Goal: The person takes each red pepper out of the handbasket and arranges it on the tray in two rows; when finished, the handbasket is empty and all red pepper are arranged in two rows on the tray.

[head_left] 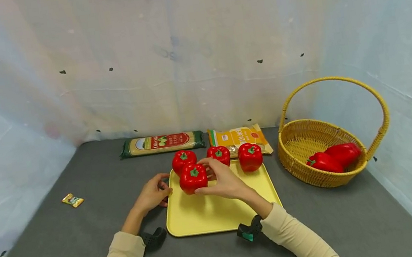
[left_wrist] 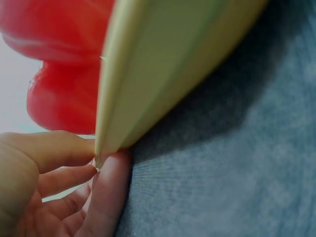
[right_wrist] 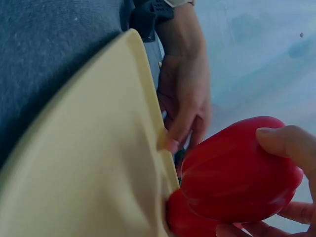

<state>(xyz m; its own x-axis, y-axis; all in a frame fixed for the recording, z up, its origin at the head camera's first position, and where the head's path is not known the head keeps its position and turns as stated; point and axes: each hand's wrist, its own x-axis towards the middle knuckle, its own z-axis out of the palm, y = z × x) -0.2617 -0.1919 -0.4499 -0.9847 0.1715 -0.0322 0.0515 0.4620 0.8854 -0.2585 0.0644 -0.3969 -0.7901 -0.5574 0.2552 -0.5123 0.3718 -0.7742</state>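
Note:
My right hand (head_left: 224, 180) grips a red bell pepper (head_left: 193, 180) above the left part of a yellow tray (head_left: 220, 220). In the right wrist view the thumb presses on the side of this bell pepper (right_wrist: 242, 173), with other fingers below it. My left hand (left_wrist: 64, 197) pinches the tray's left rim (left_wrist: 113, 138) between thumb and fingers. Three more red bell peppers stand along the tray's far side: one behind the held one (head_left: 183, 158), a middle one (head_left: 221, 153) partly hidden by my right hand, and a right one (head_left: 250, 157).
At the right stands a yellow wicker basket (head_left: 288, 158) with a tall handle and red peppers (head_left: 342, 154) inside. Behind the tray lie a long pasta package (head_left: 164, 143) and an orange-yellow food bag (head_left: 245, 136). A small wrapped packet (head_left: 73, 200) lies at the left.

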